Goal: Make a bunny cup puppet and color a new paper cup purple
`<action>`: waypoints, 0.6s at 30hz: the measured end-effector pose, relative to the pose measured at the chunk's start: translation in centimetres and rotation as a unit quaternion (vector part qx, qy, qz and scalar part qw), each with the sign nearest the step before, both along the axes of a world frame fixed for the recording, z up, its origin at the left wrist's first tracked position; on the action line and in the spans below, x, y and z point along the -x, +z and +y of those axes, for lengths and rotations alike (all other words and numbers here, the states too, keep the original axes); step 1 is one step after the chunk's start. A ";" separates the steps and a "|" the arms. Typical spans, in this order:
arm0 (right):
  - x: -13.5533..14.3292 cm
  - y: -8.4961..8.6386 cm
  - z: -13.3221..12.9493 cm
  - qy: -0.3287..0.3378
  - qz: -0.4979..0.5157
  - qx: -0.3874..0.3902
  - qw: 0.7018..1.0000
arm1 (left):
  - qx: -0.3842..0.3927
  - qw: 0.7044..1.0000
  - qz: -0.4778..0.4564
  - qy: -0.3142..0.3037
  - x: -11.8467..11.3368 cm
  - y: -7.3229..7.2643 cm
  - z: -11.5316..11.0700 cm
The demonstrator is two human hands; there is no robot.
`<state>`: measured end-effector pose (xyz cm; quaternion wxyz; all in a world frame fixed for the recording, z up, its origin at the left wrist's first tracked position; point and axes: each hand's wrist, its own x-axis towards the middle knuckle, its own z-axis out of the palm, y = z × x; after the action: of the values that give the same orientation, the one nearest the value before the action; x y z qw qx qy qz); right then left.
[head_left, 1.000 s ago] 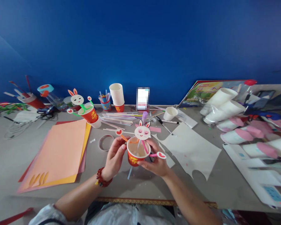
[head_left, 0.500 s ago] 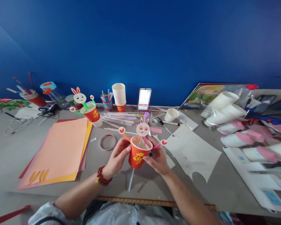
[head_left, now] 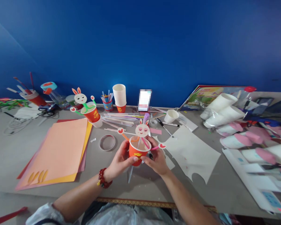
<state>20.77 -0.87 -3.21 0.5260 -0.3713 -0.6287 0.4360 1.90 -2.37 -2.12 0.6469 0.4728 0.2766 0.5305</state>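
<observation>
Between my two hands is a red paper cup (head_left: 138,153) with yellow writing, held above the grey table. My left hand (head_left: 123,157) wraps its left side, thumb across the front. My right hand (head_left: 155,157) grips the right side, its thumb also on the front. A round paper rabbit face (head_left: 142,130) stands over the cup's opening. Orange and pink straw arms reach out over the rim, ending in heart discs, one at left (head_left: 120,131) and one at right (head_left: 162,146). A pale straw (head_left: 130,174) sticks out below the cup.
Coloured paper sheets (head_left: 58,147) lie left, beside a tape roll (head_left: 107,143). A finished-looking rabbit cup (head_left: 91,113) stands behind them. Straws (head_left: 119,118), stacked cups (head_left: 119,95) and a lit phone (head_left: 144,100) are at the back. Cut white paper (head_left: 192,153) and more cups (head_left: 224,115) lie right.
The cup has tilted so that its opening shows more, and the straw below looks shorter. My left thumb has moved right and down across the cup's front.
</observation>
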 end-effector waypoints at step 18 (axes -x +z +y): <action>-0.3 0.0 -0.4 -0.008 -0.005 -0.023 1.000 | 0.027 0.999 -0.018 0.009 0.1 -0.7 -0.4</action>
<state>21.11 -1.25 -3.20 0.5348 -0.3664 -0.6378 0.4157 1.83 -2.79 -2.78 0.6595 0.4427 0.2838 0.5371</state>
